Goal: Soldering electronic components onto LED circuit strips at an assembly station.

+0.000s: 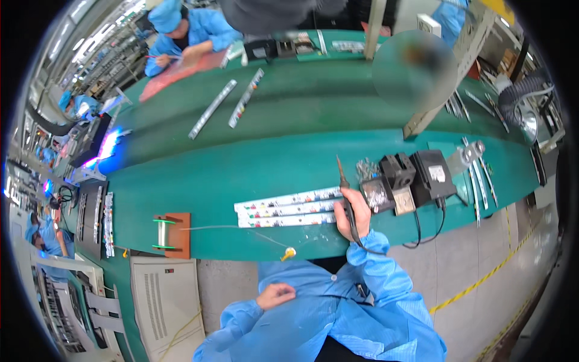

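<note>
Three boards: white circuit strips are lying side by side on the green bench, within reach.
Right hand: fingers are wrapping the soldering iron, tip pointing up, clear of the strips.
Left hand: is resting on the lap, fingers curling loosely, holding nothing.
Solder spool: is standing left, wire trailing toward the strips.

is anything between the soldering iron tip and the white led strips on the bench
Nothing visible. The right hand holds the soldering iron tip-up just right of the white strips; only bare green bench lies between them.

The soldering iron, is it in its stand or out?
Out: the right hand holds the soldering iron, tip up, beside the black stand.
</note>
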The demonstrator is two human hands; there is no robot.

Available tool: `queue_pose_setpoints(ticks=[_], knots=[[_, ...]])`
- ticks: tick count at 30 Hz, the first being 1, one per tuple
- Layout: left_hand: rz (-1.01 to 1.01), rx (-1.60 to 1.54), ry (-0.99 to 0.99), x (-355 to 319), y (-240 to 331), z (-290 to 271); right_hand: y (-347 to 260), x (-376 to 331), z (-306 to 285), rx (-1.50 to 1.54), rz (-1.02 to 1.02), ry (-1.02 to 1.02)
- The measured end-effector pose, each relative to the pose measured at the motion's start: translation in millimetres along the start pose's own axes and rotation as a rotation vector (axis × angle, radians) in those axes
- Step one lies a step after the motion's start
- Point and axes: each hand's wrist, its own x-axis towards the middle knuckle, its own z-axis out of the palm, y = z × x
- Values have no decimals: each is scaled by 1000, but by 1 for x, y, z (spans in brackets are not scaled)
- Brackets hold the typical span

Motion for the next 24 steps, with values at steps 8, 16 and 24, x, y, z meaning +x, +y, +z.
queue_pose_setpoints(ticks=[8, 16, 24], knots=[[486, 163, 255, 23, 134, 33, 8, -4, -6, 9, 59, 10], [695, 731, 764, 82, 185, 7, 7, -12, -7, 22, 100, -19], [685, 614, 347, 85, 188, 0, -5, -25, -16, 38, 144, -61]])
